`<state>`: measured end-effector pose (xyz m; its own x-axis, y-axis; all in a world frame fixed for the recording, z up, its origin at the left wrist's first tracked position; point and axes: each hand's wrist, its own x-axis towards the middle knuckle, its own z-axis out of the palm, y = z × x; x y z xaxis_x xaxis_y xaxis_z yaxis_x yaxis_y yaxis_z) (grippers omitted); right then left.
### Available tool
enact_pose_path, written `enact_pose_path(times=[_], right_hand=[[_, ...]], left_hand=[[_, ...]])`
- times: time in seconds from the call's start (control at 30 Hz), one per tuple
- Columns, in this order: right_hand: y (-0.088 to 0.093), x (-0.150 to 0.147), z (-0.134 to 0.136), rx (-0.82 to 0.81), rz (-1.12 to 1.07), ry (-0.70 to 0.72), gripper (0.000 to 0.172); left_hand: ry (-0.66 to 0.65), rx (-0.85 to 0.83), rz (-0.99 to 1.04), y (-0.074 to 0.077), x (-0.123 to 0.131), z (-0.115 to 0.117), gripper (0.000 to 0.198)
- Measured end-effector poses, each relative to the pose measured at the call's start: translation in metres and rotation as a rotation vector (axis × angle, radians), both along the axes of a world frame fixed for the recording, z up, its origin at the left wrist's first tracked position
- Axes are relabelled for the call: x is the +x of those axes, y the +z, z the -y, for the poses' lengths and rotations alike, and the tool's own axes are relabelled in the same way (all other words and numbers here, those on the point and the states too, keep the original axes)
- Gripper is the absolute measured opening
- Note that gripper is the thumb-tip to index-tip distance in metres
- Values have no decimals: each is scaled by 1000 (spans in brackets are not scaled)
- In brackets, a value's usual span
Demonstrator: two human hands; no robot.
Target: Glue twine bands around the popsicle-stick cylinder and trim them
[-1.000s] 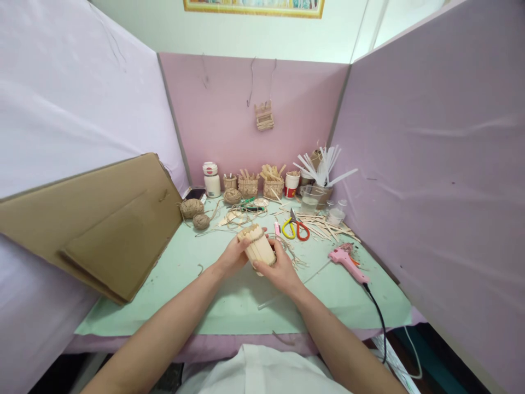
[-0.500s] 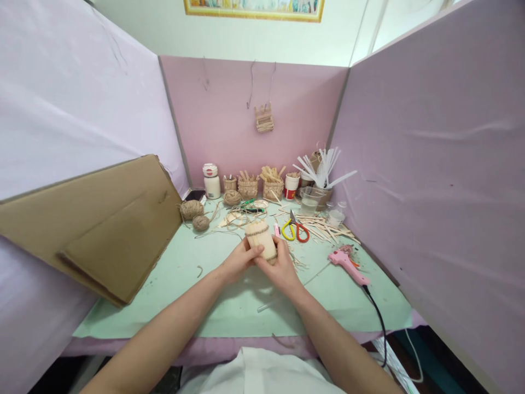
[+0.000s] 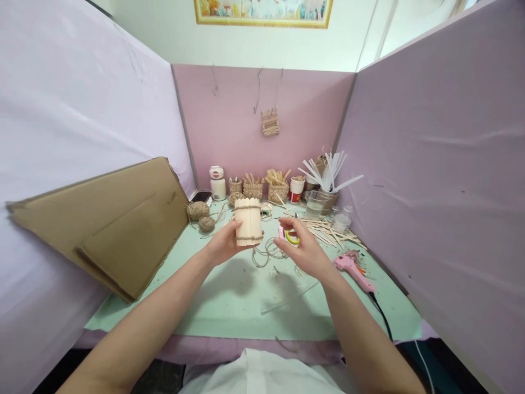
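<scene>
- Cup [image 3: 248, 220] of sticks: a second ago tilted low between both hands, now upright and raised at frame centre, above the counter [image 3: 229, 306].
- Left hand [image 3: 221, 246]: fingers gripping the cup's lower half, carrying it alone.
- Right hand [image 3: 301, 247]: has let go, fingers open and slack just right of the cup, holding nothing I can see.
- Loose twine [image 3: 266, 253] lies on the counter below, between the hands.
- Glue gun [image 3: 353, 269] lower right, untouched.
- Jar [image 3: 217, 183] has a red label, too small to read; no other legible writing.
</scene>
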<state>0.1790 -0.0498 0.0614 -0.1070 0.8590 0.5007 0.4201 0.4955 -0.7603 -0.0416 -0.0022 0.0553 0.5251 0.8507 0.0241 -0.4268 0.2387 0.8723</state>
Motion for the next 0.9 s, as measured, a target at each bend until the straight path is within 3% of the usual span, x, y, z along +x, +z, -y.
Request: enact_pose_path(times=[0.1, 0.17, 0.27, 0.37, 0.5, 0.67, 0.9], right_hand=[[6, -1, -22, -41, -49, 48, 41], [3, -6, -39, -80, -111, 138, 44], [-5, -17, -60, -123, -198, 285, 51], [-17, -28, -70, -160, -230, 342, 62], [-32, -37, -72, -194, -279, 327, 66], [-45, -39, -75, -155, -328, 250, 52], [-49, -34, -80, -111, -352, 134, 54]], left_hand=[[-40, 24, 15, 11, 0, -5, 44], [-24, 22, 41, 8, 2, -11, 42], [-10, 20, 77, -9, 9, -22, 42], [-13, 21, 101, -29, 14, -32, 42], [42, 62, 95, -47, 15, -35, 42], [28, 132, 22, -51, 15, -35, 45], [266, 444, -255, -57, 11, -48, 71]])
